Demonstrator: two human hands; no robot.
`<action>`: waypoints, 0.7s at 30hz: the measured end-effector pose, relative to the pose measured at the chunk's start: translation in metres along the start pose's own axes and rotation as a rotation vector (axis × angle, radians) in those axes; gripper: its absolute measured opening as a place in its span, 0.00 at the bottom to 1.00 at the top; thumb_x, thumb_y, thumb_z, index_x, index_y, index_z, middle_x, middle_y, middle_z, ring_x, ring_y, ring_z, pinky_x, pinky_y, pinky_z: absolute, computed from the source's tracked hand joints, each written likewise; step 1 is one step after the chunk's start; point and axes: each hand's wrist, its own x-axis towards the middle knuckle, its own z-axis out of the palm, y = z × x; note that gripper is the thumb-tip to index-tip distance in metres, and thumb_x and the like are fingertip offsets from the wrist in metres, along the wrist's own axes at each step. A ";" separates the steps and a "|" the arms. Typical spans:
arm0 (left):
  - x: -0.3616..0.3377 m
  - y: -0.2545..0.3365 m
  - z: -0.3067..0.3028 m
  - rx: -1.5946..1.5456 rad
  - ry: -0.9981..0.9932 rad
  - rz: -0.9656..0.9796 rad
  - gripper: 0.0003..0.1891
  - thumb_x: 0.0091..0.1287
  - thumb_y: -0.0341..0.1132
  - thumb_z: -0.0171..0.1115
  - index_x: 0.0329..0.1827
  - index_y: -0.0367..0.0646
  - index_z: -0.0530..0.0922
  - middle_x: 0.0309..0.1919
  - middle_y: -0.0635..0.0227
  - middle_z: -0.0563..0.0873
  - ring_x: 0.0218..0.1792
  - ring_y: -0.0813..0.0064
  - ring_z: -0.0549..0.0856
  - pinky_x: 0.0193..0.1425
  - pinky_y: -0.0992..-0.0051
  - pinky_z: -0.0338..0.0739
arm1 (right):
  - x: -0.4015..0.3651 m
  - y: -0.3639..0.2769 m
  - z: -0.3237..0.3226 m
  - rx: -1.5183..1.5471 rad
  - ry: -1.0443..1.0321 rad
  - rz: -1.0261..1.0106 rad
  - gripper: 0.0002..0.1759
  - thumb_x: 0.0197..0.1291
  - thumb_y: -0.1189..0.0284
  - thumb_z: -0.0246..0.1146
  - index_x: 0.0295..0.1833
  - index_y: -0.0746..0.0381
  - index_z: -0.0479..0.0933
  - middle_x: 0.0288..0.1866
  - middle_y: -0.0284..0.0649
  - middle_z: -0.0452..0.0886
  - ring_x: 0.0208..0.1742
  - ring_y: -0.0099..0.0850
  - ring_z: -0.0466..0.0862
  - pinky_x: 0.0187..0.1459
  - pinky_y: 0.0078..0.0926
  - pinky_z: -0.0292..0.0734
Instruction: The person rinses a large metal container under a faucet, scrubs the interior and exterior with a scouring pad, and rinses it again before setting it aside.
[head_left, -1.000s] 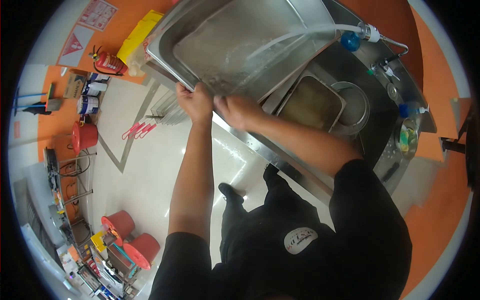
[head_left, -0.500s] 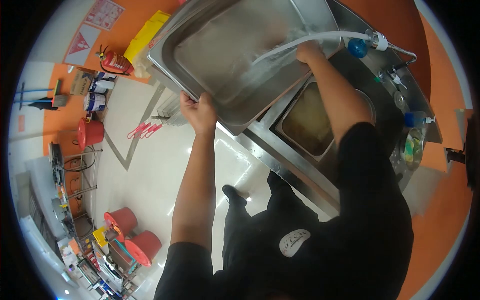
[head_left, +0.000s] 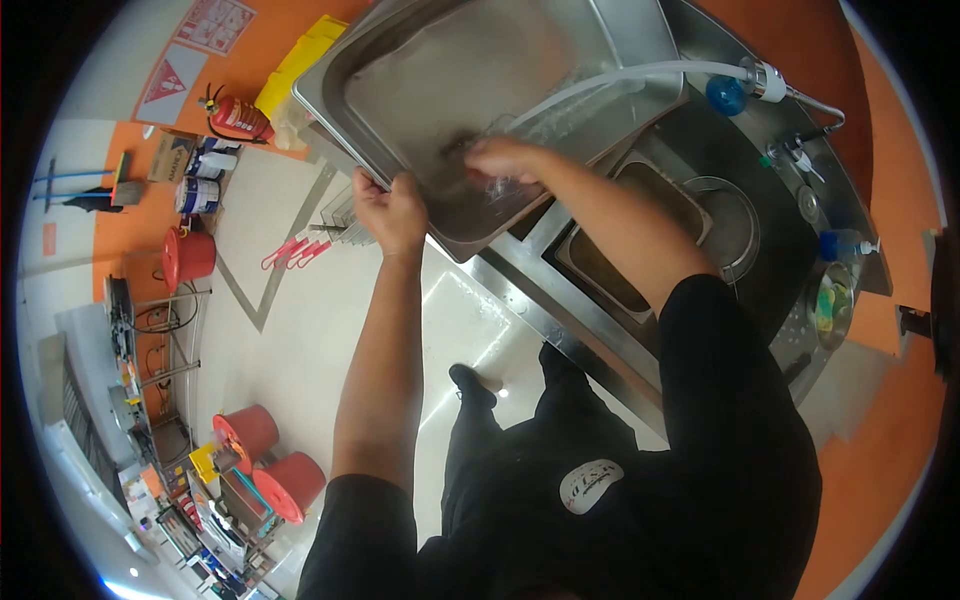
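A large metal tray [head_left: 420, 90] is held tilted over the sink counter, with water running into it from a tap [head_left: 765, 80] at the upper right. My left hand [head_left: 392, 210] grips the tray's near left rim. Inside the tray, my right hand [head_left: 505, 162] is in or just above the splashing water near the lower wall. Its fingers are blurred, and whether they hold anything is hidden. A smaller metal pan [head_left: 610, 285] with murky contents lies in the sink, partly behind my right forearm.
A round strainer [head_left: 735, 225] is in the sink. A blue bottle [head_left: 840, 245] and a bowl with sponges [head_left: 830, 305] stand at the right. Red buckets [head_left: 290, 485] and wire racks with pink handles [head_left: 300, 250] are at the left, near a fire extinguisher [head_left: 240, 118].
My right hand has left the tray's right side and moved left into its lower part. My left hand stays on the rim. More of the sink and strainer shows.
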 end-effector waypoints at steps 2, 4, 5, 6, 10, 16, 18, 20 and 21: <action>0.002 -0.006 -0.002 0.002 -0.006 0.004 0.05 0.56 0.22 0.56 0.32 0.40 0.70 0.28 0.73 0.78 0.29 0.86 0.73 0.36 0.83 0.70 | -0.017 -0.019 0.028 0.054 -0.105 0.036 0.23 0.68 0.54 0.55 0.30 0.60 0.82 0.25 0.40 0.81 0.30 0.36 0.81 0.38 0.33 0.73; 0.004 -0.006 -0.002 0.001 -0.009 0.008 0.05 0.56 0.22 0.56 0.32 0.40 0.70 0.28 0.73 0.78 0.29 0.86 0.73 0.36 0.83 0.69 | -0.031 -0.022 0.056 -0.135 0.029 -0.094 0.21 0.68 0.56 0.55 0.31 0.60 0.81 0.27 0.41 0.80 0.31 0.37 0.81 0.38 0.34 0.74; 0.004 -0.005 -0.001 0.011 -0.005 0.010 0.05 0.56 0.22 0.56 0.33 0.40 0.70 0.28 0.73 0.78 0.29 0.86 0.73 0.36 0.83 0.70 | -0.040 -0.022 0.068 -0.322 0.158 -0.224 0.19 0.68 0.58 0.54 0.32 0.59 0.80 0.28 0.43 0.79 0.33 0.39 0.81 0.39 0.34 0.74; 0.005 -0.004 -0.002 0.022 -0.001 0.013 0.05 0.56 0.22 0.56 0.33 0.40 0.70 0.28 0.73 0.77 0.29 0.86 0.74 0.36 0.83 0.70 | -0.056 -0.020 0.078 -0.325 0.159 -0.223 0.19 0.68 0.58 0.54 0.32 0.59 0.80 0.28 0.43 0.79 0.33 0.39 0.81 0.39 0.34 0.74; 0.003 0.000 0.001 -0.015 -0.005 -0.007 0.05 0.56 0.22 0.56 0.33 0.40 0.71 0.28 0.73 0.77 0.29 0.85 0.74 0.36 0.83 0.70 | -0.113 0.008 0.056 -0.822 0.381 -0.604 0.13 0.65 0.62 0.56 0.43 0.58 0.80 0.46 0.42 0.79 0.52 0.42 0.78 0.54 0.44 0.70; -0.005 0.016 -0.003 -0.140 -0.023 0.008 0.06 0.55 0.21 0.57 0.33 0.40 0.71 0.29 0.73 0.77 0.30 0.85 0.73 0.37 0.83 0.69 | -0.127 0.079 -0.007 -0.724 1.571 -0.161 0.19 0.66 0.65 0.56 0.60 0.58 0.69 0.54 0.44 0.76 0.57 0.42 0.76 0.62 0.45 0.66; -0.002 0.027 -0.017 -0.138 -0.063 -0.029 0.07 0.57 0.22 0.57 0.34 0.41 0.70 0.30 0.73 0.77 0.31 0.85 0.74 0.38 0.83 0.69 | -0.123 0.074 -0.031 0.234 1.297 -0.243 0.20 0.66 0.66 0.57 0.61 0.59 0.67 0.54 0.46 0.76 0.57 0.41 0.76 0.60 0.45 0.68; -0.008 0.048 -0.021 -0.133 -0.099 -0.029 0.07 0.58 0.22 0.57 0.35 0.41 0.70 0.31 0.73 0.77 0.31 0.85 0.74 0.38 0.82 0.69 | -0.122 0.048 -0.041 1.184 0.855 -0.177 0.21 0.65 0.74 0.57 0.61 0.65 0.65 0.54 0.50 0.75 0.56 0.41 0.78 0.53 0.46 0.76; -0.014 0.067 -0.019 -0.095 -0.058 -0.042 0.07 0.57 0.22 0.57 0.34 0.42 0.69 0.30 0.74 0.76 0.30 0.86 0.73 0.37 0.83 0.68 | -0.114 0.043 -0.042 1.195 0.859 -0.195 0.21 0.65 0.74 0.57 0.61 0.65 0.65 0.54 0.50 0.75 0.56 0.41 0.78 0.53 0.46 0.76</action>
